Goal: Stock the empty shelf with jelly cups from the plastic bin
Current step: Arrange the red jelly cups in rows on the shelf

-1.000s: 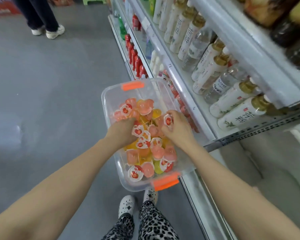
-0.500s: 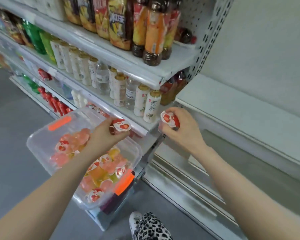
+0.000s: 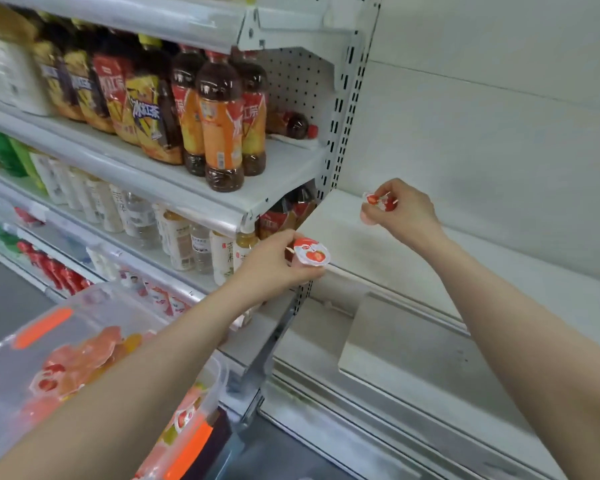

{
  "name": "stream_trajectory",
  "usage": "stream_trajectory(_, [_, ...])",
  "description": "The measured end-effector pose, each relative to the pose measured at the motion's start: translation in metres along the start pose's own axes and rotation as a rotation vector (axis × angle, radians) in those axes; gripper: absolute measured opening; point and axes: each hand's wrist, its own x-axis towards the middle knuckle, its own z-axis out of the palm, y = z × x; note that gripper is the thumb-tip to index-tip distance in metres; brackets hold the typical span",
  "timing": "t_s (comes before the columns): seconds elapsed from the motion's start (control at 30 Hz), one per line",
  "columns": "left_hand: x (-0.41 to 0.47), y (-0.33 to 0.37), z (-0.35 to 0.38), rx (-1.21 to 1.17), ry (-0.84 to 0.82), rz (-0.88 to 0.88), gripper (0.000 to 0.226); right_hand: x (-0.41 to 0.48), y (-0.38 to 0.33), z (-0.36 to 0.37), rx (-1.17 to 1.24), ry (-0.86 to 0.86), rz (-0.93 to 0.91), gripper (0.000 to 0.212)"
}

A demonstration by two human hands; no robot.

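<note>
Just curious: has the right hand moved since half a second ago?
Yes. The right hand has gone from the slotted upright in over the empty shelf.

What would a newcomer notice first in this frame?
The left hand pinches a red-lidded jelly cup at the front edge of the empty white shelf, while the right hand holds a second jelly cup over that shelf, further in. At lower left, the clear plastic bin holds more cups; dark tea bottles crowd the stocked shelf at upper left.
</note>
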Motion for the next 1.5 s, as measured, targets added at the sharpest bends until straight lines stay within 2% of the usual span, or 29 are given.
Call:
stream_trajectory(0.47, [0.11,0.01,0.035,-0.008,0.133,-0.163,0.055,0.111,0.054,0.067,-0.058,-0.182,-0.055,0.029])
stream_trajectory(0.8, [0.145,-0.009,0.055,0.024,0.162,-0.218,0.056,0.159,0.071,0.094,-0.044,-0.144,-0.143,0.031])
stream_trajectory(1.0, [0.165,-0.016,0.064,0.039,0.169,-0.174,0.054,0.164,0.087,0.097,-0.046,-0.14,-0.293,0.028])
stream_trajectory(1.17, [0.191,-0.021,0.077,0.037,0.216,-0.159,0.052,0.167,0.101,0.082,-0.174,-0.154,-0.484,0.035])
stream_trajectory(1.5, [0.222,-0.027,0.096,-0.011,0.287,-0.24,0.051,0.173,0.115,0.055,-0.369,-0.067,-0.564,0.04])
